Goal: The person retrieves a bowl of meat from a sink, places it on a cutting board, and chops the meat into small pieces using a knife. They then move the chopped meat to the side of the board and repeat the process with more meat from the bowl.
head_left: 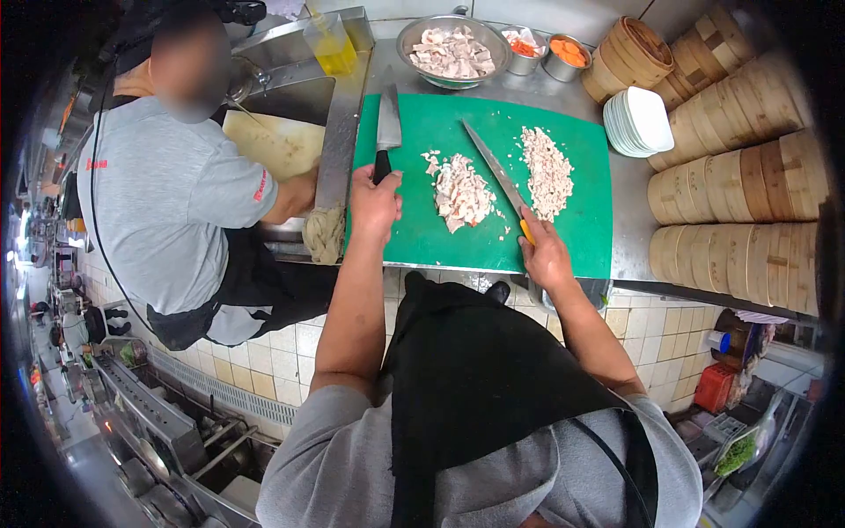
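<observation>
A green cutting board (422,242) lies in front of me on the metal counter. My left hand (375,204) is closed around the black handle of a wide-bladed knife (389,123), whose blade points away along the board's left edge. In my right hand (547,253) is the yellow handle of a long, narrow knife (495,163), its blade slanting up and left across the board. Between the two blades sits a heap of coarsely cut pale meat (463,194). Right of the narrow knife lies a spread of finely chopped pale meat (547,173).
Behind the board stand a metal bowl (499,37) of pale pieces and small tins holding orange slices (568,51) and red bits (523,44). White dishes (650,119) and bamboo steamers (739,180) are stacked at right. A co-worker (167,202) stands close left at the sink, beside a cloth (325,233).
</observation>
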Available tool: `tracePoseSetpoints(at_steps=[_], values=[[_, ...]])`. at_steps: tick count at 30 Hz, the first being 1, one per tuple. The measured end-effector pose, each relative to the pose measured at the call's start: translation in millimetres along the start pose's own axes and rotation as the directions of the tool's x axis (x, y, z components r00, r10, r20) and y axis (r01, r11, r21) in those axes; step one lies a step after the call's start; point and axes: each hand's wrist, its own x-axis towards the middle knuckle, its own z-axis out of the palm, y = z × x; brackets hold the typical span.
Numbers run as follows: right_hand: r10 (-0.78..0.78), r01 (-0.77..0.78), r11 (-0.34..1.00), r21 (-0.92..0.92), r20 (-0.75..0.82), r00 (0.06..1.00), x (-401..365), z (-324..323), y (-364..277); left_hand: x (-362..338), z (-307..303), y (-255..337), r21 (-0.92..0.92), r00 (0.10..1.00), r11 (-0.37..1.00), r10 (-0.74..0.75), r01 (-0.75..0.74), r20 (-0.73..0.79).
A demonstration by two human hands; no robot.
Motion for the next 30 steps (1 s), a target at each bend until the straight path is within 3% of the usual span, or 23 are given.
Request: tracePoseSetpoints(at_steps=[10,30], values=[[-0.055,0.055,0.998,0.003,-0.044,0.998,1.1,5.6,7.5,0.5,-3.2,-1.7,-0.033,1.000,0.999,0.012,-0.012,0.002],[-0.001,0.001,1.000,-0.005,-0.019,1.000,1.4,2.6,2.6,1.8,-2.4,-4.4,0.040,1.000,0.999,-0.027,0.028,-0.013]])
